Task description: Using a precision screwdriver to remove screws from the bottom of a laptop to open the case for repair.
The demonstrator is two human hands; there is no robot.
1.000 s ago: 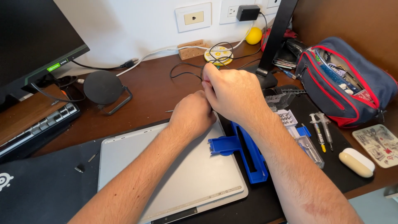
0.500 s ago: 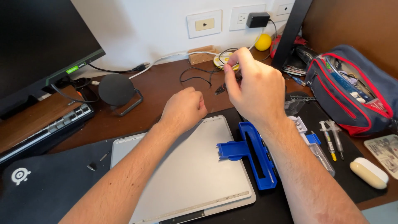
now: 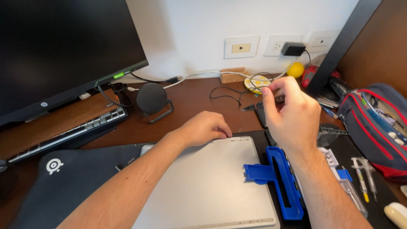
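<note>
Right hand (image 3: 292,116) pinches dark slim tool (image 3: 257,106), likely light, stiff; grip mid-shaft. Left hand (image 3: 207,128) curled, knuckles on silver laptop (image 3: 203,186) at 12 o'clock edge, grasping nothing.

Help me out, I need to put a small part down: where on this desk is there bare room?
The brown desk is bare between the round black speaker and the thin black cable, behind the left hand. The silver laptop is also bare left of the blue tool. It is crowded right of the right hand, around the syringes and pouch.
</note>
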